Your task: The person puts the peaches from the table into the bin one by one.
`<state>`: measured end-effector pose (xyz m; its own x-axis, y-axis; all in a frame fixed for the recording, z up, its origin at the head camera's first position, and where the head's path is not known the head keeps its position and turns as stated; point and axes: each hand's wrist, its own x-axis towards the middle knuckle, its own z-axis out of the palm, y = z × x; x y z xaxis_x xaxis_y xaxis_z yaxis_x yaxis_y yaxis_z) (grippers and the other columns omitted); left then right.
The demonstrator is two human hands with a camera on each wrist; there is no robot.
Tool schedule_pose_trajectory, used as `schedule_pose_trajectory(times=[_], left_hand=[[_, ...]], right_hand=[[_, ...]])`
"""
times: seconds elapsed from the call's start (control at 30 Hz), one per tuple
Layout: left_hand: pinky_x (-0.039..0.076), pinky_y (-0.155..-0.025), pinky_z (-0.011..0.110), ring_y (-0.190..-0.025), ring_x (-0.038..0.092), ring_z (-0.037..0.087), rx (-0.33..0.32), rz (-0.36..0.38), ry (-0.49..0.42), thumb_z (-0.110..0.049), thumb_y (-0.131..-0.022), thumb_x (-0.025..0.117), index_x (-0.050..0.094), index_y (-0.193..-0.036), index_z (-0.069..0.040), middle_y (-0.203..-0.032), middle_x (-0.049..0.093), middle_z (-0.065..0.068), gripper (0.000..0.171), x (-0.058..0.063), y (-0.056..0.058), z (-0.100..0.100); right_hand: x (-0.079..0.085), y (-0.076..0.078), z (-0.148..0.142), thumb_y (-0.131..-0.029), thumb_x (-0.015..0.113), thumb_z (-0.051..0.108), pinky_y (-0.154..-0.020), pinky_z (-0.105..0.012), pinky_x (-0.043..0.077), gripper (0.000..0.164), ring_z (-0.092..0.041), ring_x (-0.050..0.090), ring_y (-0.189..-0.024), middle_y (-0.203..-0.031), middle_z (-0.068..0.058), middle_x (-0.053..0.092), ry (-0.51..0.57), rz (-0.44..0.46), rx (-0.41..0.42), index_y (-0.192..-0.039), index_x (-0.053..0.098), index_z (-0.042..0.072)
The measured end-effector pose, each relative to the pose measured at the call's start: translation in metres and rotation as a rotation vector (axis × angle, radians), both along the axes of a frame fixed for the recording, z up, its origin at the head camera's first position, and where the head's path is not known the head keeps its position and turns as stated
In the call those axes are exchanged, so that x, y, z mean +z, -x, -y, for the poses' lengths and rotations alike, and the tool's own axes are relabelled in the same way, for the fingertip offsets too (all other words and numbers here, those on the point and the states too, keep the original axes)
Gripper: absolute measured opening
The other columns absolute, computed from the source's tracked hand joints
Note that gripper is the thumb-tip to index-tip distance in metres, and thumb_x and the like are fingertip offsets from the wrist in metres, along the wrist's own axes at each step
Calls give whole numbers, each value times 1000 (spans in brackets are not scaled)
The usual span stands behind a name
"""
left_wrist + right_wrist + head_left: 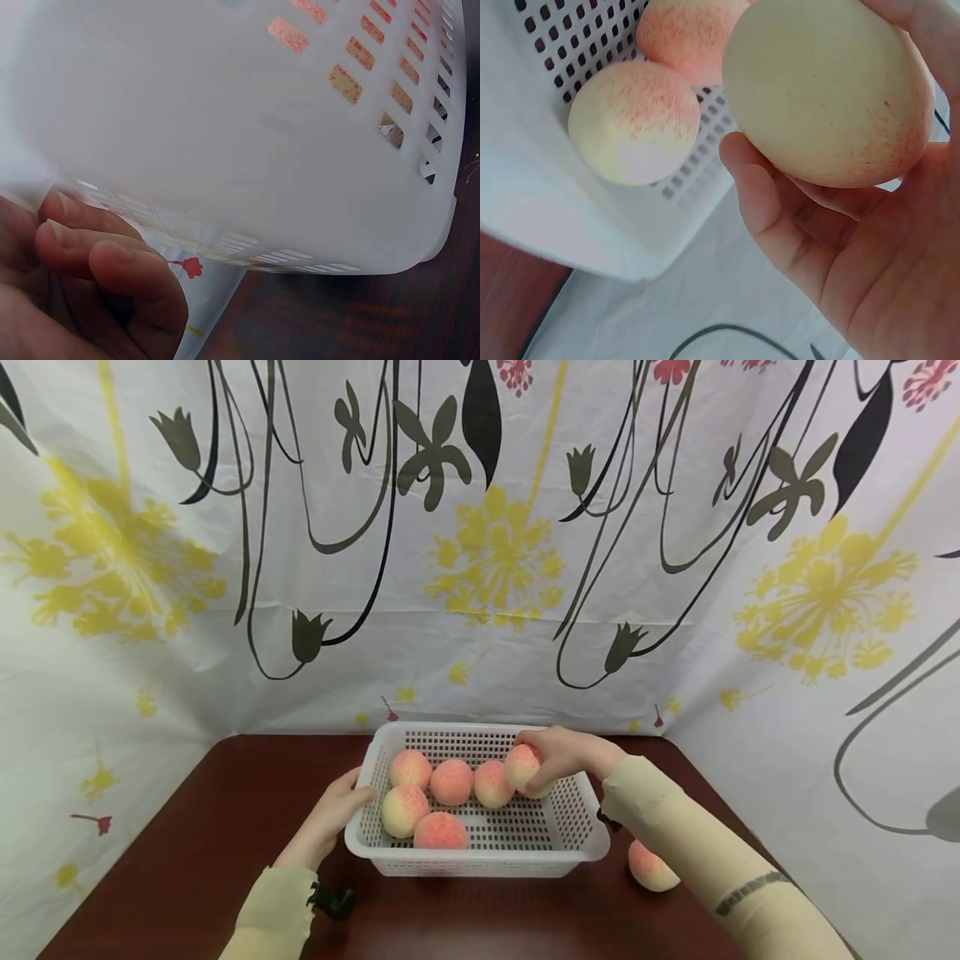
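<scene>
A white perforated plastic basket (487, 860) stands on the dark table, with several pink-and-yellow peaches (452, 782) lying along its left and back parts. My left hand (330, 814) grips the basket's left rim, the thumb over the edge and the fingers curled on the outer side, as the left wrist view shows. Above the right part of the basket, my right hand (564, 753) holds a peach (825, 97) between thumb and fingers. A nearby peach (634, 124) lies on the basket floor in the right wrist view.
Another peach (651, 867) rests on the table right of the basket, partly behind the right forearm. The dark red-brown table (180, 835) extends on both sides. A white flower-patterned cloth (495, 677) hangs behind and at both sides.
</scene>
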<state>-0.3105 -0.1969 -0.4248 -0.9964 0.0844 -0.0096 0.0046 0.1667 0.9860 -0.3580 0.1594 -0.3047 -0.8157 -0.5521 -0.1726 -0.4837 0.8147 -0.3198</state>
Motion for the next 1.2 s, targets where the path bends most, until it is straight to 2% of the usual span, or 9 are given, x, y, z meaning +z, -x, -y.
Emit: schedule_pose_trajectory(times=[0.33, 0.57, 0.73, 1.03, 1.2], left_hand=[[53, -79, 50, -107, 61, 35, -1, 8, 3, -13, -95, 52, 33, -149, -2, -135, 50, 28, 58, 1, -1, -1], [53, -79, 50, -106, 62, 35, -4, 2, 0, -13, -95, 53, 32, -149, -2, -134, 51, 29, 59, 1, -1, -1], [53, -79, 50, -106, 62, 35, -5, -2, -2, -12, -94, 53, 33, -148, -2, -133, 52, 28, 58, 1, 0, -2], [54, -79, 49, -108, 61, 37, 6, 11, 17, -13, -95, 52, 32, -149, -1, -134, 51, 28, 59, 0, 0, -2], [54, -78, 49, -107, 61, 36, 1, 12, 11, -12, -95, 52, 31, -149, -1, -134, 50, 29, 59, 1, 1, -2]], right_hand=[[-9, 0, 26, -66, 80, 38, -77, -34, 47, 60, -11, 57, -84, -96, 7, 62, -136, -68, 75, -119, 62, 17], [-13, -1, 37, -65, 80, 37, -84, -33, 46, 66, -13, 58, -97, -110, 4, 64, -137, -53, 85, -125, 62, 15], [-19, -1, 42, -65, 83, 36, -83, -31, 46, 69, -10, 56, -98, -114, 7, 63, -137, -5, 104, -128, 62, 18], [-30, -1, 55, -62, 83, 34, -79, -29, 46, 57, -9, 56, -85, -95, 13, 61, -142, -63, 150, -115, 65, 21], [-35, 1, 60, -62, 83, 34, -78, -27, 46, 55, -8, 56, -83, -90, 13, 61, -143, -87, 168, -112, 65, 20]])
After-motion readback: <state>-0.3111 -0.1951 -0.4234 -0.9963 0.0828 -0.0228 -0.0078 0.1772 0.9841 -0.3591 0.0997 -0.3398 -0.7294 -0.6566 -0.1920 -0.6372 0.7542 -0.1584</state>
